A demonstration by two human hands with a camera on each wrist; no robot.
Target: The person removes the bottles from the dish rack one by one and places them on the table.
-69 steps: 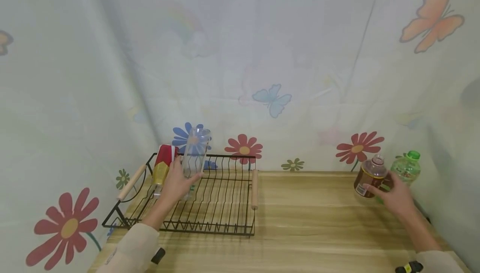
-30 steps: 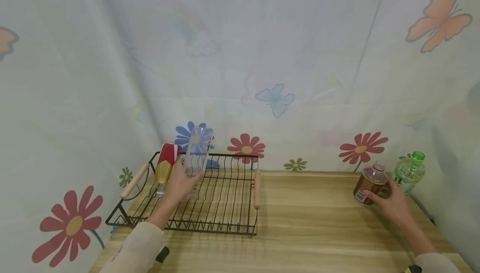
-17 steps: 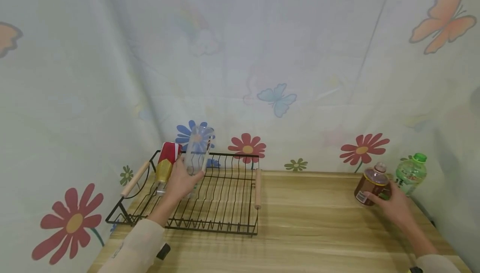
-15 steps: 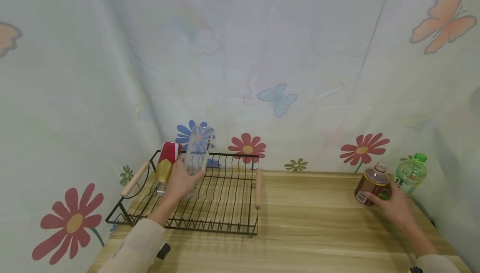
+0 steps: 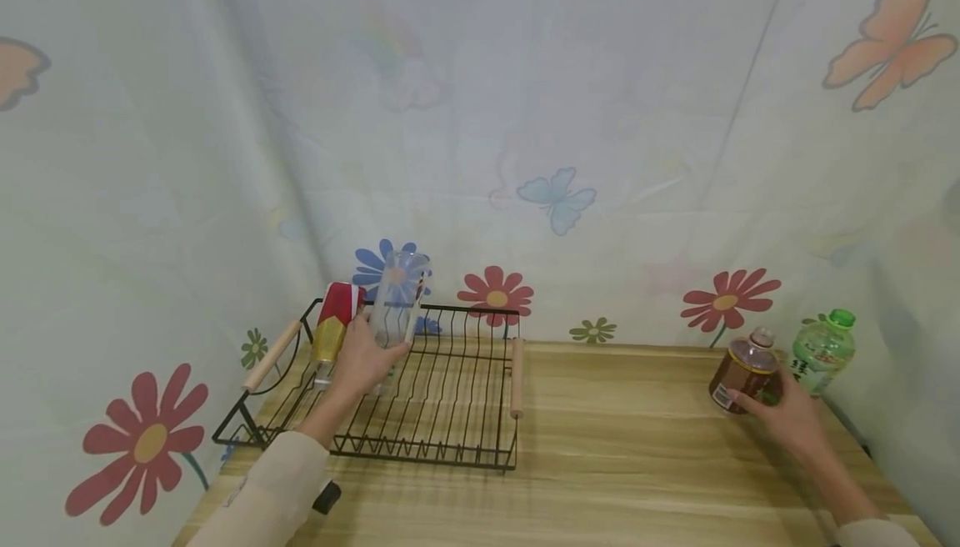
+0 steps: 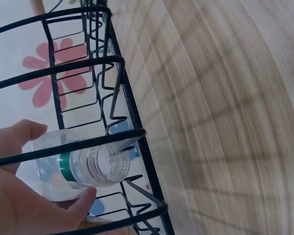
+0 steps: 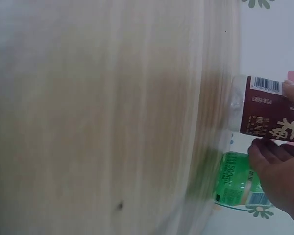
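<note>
My left hand (image 5: 366, 363) grips a clear plastic bottle (image 5: 397, 301) standing upside down and leaning in the black wire dish rack (image 5: 517, 380). In the left wrist view the bottle's uncapped threaded neck (image 6: 108, 164), with a green band near it, lies among the rack's wires. Close beside that hand, a bottle with a red and gold label (image 5: 333, 330) is tilted in the same rack. At the far right, my right hand (image 5: 791, 418) holds a brown-labelled plastic bottle (image 5: 742, 372) upright, thumb in front; the right wrist view shows its barcode. Its base is low over the table.
A green plastic bottle (image 5: 825, 351) stands just behind the right hand, close to the right wall. The wooden table (image 5: 615, 430) stretches between rack and bottles. A flower-printed curtain (image 5: 600, 113) closes off the back and both sides. The rack has wooden side handles.
The brown-labelled bottle has come slightly lower and straighter in my right hand over the last two seconds. My left hand stays on the clear bottle. The head view has shifted a little.
</note>
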